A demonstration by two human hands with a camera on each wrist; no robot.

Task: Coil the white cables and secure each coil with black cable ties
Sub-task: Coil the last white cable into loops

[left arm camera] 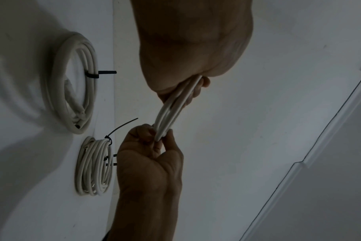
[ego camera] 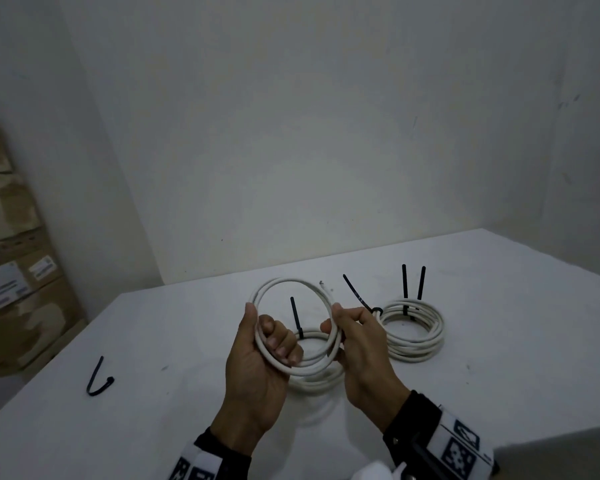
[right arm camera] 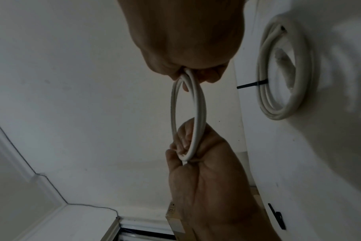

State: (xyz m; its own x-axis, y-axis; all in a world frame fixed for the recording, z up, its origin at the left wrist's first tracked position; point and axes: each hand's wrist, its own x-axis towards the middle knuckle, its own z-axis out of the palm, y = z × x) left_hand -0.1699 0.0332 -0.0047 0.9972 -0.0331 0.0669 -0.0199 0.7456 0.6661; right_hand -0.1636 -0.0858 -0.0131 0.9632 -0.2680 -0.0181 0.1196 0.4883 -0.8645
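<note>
I hold a small white cable coil (ego camera: 284, 279) of a few loops upright above the table. My left hand (ego camera: 278, 341) grips its lower left side, fingers curled through the loop. At the coil's right side my right hand (ego camera: 336, 320) pinches the strands together. The left wrist view shows the coil (left arm camera: 167, 112) edge-on between both hands; the right wrist view shows the same coil (right arm camera: 201, 106). One cable end (ego camera: 324, 287) sticks out at the top right. A loose black cable tie (ego camera: 97, 379), bent into a hook, lies on the table at the left.
A tied coil (ego camera: 312, 379) with an upright black tie (ego camera: 296, 317) lies on the white table (ego camera: 187, 341) under my hands. To the right sits a second tied coil (ego camera: 416, 337) carrying three ties. Cardboard boxes (ego camera: 11, 271) stand at the left, a white wall behind.
</note>
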